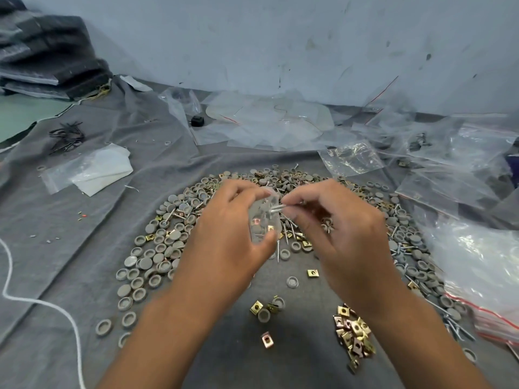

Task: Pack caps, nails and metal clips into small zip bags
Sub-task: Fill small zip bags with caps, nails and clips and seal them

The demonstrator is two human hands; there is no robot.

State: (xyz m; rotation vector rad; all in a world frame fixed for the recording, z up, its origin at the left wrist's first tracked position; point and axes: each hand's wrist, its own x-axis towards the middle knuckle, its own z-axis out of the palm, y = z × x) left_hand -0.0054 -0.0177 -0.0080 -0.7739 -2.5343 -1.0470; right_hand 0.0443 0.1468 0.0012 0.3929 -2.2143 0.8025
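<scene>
At 9 o'clock of the frame a few empty bags (90,171) lie flat on the grey cloth (84,248). The left hand (224,234) holds a small zip bag (264,217) upright between curled fingers and thumb, its long axis running 12 to 6 and its mouth at the 12 o'clock end. It already shows a few caps and a brass clip inside. From 3 o'clock the right hand (331,220) comes in, thumb and forefinger pinching a couple of nails (276,209) that lie roughly 9 to 3, tips toward the bag. The nails touch or overlap the bag's upper part; motion blur hides whether they are through the mouth. Getting them in looks to depend on tipping them toward the bag's axis. Behind both hands spreads the heap (280,181) of caps and nails; sorted clips (354,329) sit at 5 o'clock, with more bags (477,276) at 3.
</scene>
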